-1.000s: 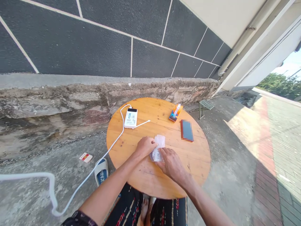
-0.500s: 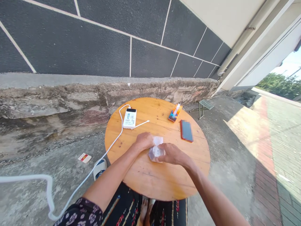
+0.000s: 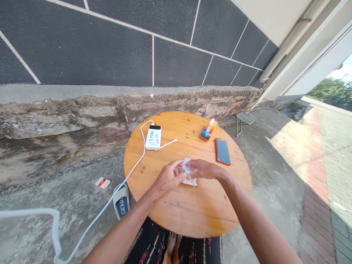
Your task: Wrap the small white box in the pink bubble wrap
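A small whitish, partly see-through plastic packet (image 3: 191,181) lies on the round wooden table (image 3: 176,212), between my two hands. From the left, my left hand (image 3: 168,176) curls its thumb and fingers in on the packet's edge. My right hand (image 3: 205,169) reaches over from the other side, its bent fingers and thumb closed on the packet's upper part. The fingertips of both hands nearly meet and hide some of it. What is inside the packet cannot be made out.
A white power bank (image 3: 153,138) with a white cable (image 3: 132,170) sits at the back left. An orange tape dispenser (image 3: 209,129) and a red-edged phone (image 3: 222,151) lie at the right. Beyond stand a folding stool (image 3: 243,119) and a tiled wall (image 3: 110,55); a slipper (image 3: 121,201) is below.
My left hand has turned, its thumb and fingers now showing at the packet's left edge. My right hand has shifted slightly up and right. The view has moved a little.
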{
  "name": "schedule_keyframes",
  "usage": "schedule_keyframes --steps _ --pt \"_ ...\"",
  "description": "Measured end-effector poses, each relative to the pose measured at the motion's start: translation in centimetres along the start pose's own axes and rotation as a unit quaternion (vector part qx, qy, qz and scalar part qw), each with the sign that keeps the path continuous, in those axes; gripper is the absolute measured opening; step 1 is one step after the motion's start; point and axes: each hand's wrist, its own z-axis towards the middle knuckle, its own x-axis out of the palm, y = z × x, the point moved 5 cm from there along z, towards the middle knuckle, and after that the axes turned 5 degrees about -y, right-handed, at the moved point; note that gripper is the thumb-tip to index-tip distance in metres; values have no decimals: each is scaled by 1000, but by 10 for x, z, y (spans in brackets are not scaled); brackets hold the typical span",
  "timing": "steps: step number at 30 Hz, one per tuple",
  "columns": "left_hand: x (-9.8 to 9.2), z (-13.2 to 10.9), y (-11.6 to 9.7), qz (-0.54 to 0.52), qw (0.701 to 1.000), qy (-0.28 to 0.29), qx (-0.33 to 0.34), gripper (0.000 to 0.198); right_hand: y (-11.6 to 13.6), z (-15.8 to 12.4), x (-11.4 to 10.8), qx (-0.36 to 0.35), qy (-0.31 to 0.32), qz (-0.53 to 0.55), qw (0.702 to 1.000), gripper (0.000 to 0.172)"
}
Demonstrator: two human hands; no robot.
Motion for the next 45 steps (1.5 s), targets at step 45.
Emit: schedule_keyframes --steps 45 --pt "15 37 3 145 986 36 69 37 -25 1 -4 45 -146 59 986 43"
